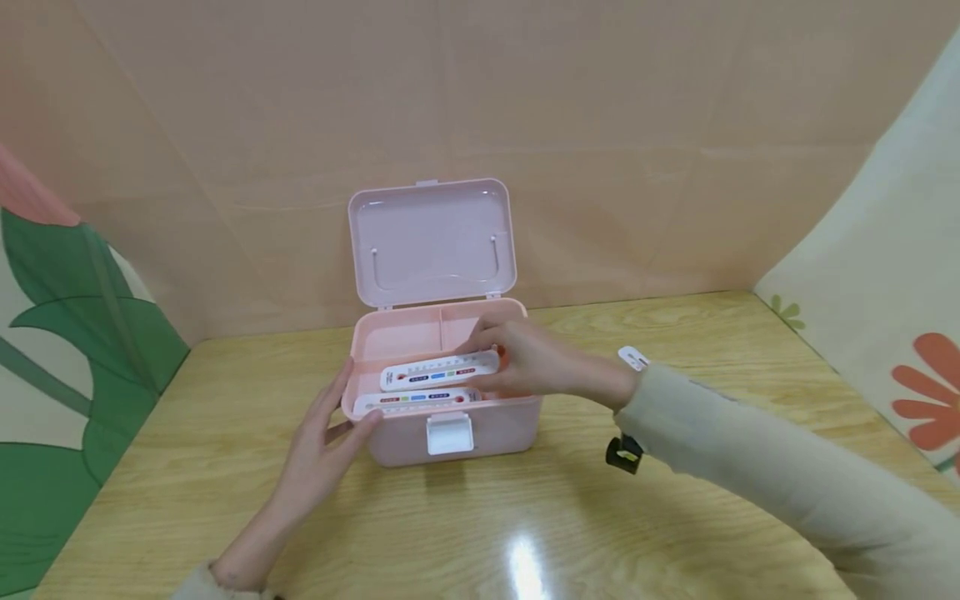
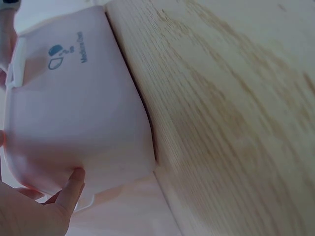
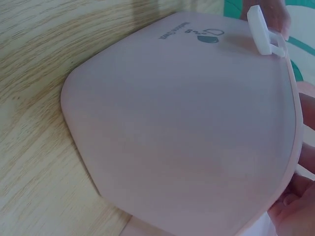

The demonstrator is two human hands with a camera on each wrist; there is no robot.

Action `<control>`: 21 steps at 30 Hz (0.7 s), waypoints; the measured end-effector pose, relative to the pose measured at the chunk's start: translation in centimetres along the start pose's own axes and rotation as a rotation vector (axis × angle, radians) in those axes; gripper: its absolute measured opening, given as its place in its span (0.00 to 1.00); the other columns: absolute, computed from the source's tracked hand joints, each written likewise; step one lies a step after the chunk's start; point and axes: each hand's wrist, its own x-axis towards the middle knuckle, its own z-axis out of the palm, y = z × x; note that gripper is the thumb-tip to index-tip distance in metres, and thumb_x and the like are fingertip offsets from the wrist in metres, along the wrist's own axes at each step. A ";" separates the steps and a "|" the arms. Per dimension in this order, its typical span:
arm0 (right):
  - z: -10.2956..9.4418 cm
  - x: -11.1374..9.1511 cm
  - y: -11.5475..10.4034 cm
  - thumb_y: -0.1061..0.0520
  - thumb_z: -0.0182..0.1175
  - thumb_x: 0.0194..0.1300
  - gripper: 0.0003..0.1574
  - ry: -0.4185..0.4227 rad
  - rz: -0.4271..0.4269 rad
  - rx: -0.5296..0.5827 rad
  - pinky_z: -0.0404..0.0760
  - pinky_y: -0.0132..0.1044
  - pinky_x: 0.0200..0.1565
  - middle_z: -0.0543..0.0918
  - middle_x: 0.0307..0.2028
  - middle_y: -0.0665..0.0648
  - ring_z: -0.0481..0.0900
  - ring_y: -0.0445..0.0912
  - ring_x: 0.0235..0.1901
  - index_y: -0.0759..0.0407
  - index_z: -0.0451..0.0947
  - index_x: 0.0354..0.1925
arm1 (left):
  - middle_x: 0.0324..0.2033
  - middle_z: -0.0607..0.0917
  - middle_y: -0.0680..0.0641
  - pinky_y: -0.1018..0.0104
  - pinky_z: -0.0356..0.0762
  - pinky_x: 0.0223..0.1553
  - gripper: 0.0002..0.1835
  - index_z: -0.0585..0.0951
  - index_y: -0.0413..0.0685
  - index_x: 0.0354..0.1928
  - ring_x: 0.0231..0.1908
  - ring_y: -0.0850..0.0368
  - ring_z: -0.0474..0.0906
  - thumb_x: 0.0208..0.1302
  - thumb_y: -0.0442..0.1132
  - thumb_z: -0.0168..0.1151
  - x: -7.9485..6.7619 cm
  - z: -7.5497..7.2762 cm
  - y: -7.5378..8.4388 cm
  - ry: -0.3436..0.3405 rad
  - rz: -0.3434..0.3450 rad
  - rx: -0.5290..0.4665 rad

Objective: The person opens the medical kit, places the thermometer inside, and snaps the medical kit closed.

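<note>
A pink medicine box (image 1: 491, 425) stands with its lid (image 1: 431, 237) raised and its white latch (image 1: 450, 433) facing front. My right hand (image 1: 517, 354) pinches the right end of a white thermometer (image 1: 435, 371) marked with a scale and coloured blocks, held over the opening. A second white thermometer (image 1: 416, 400) lies along the front inside edge. My left hand (image 1: 322, 442) holds the box's front left corner, thumb by the front rim and fingers along the side. In the left wrist view a finger (image 2: 74, 189) presses the pink wall. The right wrist view hides the thermometers behind the box.
A divider (image 1: 441, 329) splits the back of the box. On the wood-grain table (image 1: 247, 433), a white round-ended piece (image 1: 633, 358) shows beyond my right sleeve. A small black device (image 1: 624, 454) hangs under my right wrist. A peach cloth (image 1: 630, 167) rises close behind the lid.
</note>
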 end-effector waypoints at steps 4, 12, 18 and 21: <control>0.3 0.3 0.0 0.54 0.73 0.52 0.22 -0.008 -0.013 -0.017 0.72 0.29 0.36 0.82 0.38 0.52 0.71 0.42 0.38 0.60 0.85 0.46 | 0.71 0.60 0.41 0.49 0.77 0.58 0.39 0.54 0.55 0.75 0.67 0.45 0.61 0.67 0.42 0.61 0.0 0.0 0.0 0.002 0.017 -0.005; 0.7 0.6 -0.3 0.52 0.72 0.53 0.21 0.005 -0.022 -0.051 0.76 0.36 0.44 0.84 0.41 0.54 0.76 0.46 0.43 0.60 0.85 0.45 | 0.71 0.61 0.41 0.47 0.77 0.59 0.38 0.54 0.56 0.75 0.68 0.45 0.60 0.67 0.43 0.60 0.0 0.1 0.0 -0.004 0.024 -0.006; 1.2 0.8 -0.3 0.52 0.72 0.53 0.20 0.037 -0.048 -0.082 0.76 0.38 0.45 0.85 0.39 0.54 0.77 0.47 0.42 0.60 0.86 0.43 | 0.71 0.61 0.41 0.47 0.76 0.59 0.38 0.54 0.55 0.75 0.68 0.45 0.61 0.67 0.42 0.60 0.0 0.2 0.0 -0.002 0.026 -0.014; 1.3 0.9 -0.5 0.51 0.72 0.53 0.21 0.030 -0.038 -0.096 0.76 0.38 0.45 0.85 0.38 0.53 0.77 0.46 0.41 0.59 0.86 0.44 | 0.70 0.62 0.42 0.47 0.77 0.58 0.38 0.54 0.56 0.75 0.67 0.45 0.61 0.67 0.42 0.60 0.0 0.2 0.0 0.000 0.034 -0.011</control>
